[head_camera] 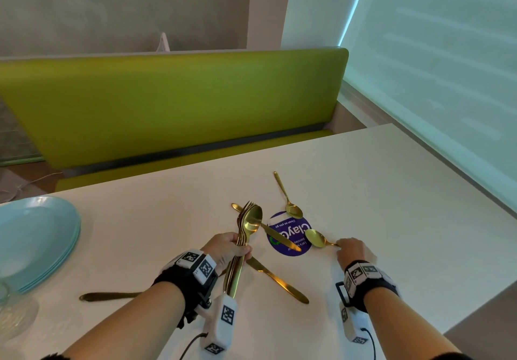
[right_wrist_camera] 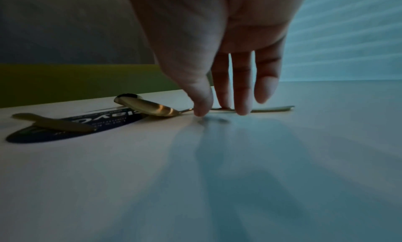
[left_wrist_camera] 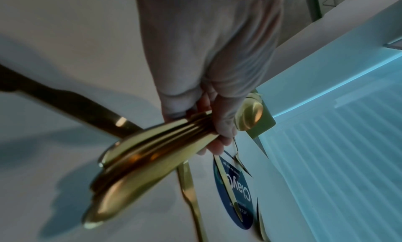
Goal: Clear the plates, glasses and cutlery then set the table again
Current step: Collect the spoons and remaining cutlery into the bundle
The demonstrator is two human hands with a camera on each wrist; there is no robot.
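My left hand (head_camera: pixel 237 250) grips a bundle of gold forks and a spoon (head_camera: pixel 249 228) by the handles, heads pointing away from me; the left wrist view shows the same bundle (left_wrist_camera: pixel 152 151) in my curled fingers. My right hand (head_camera: pixel 342 247) reaches down with straight fingers, and its fingertips (right_wrist_camera: pixel 241 110) touch the handle of a gold spoon (head_camera: pixel 316 238) lying on the white table (head_camera: pixel 391 191). That spoon (right_wrist_camera: pixel 156 108) still rests flat. A smaller spoon (head_camera: pixel 291 205) and two gold knives (head_camera: pixel 277 236) (head_camera: pixel 279 281) lie between my hands.
A stack of pale blue plates (head_camera: pixel 36 236) sits at the table's left edge, with a clear glass (head_camera: pixel 11 312) in front of it. Another knife (head_camera: pixel 109 296) lies near my left forearm. A round purple sticker (head_camera: pixel 296 228) marks the table. A green bench (head_camera: pixel 167 102) runs behind.
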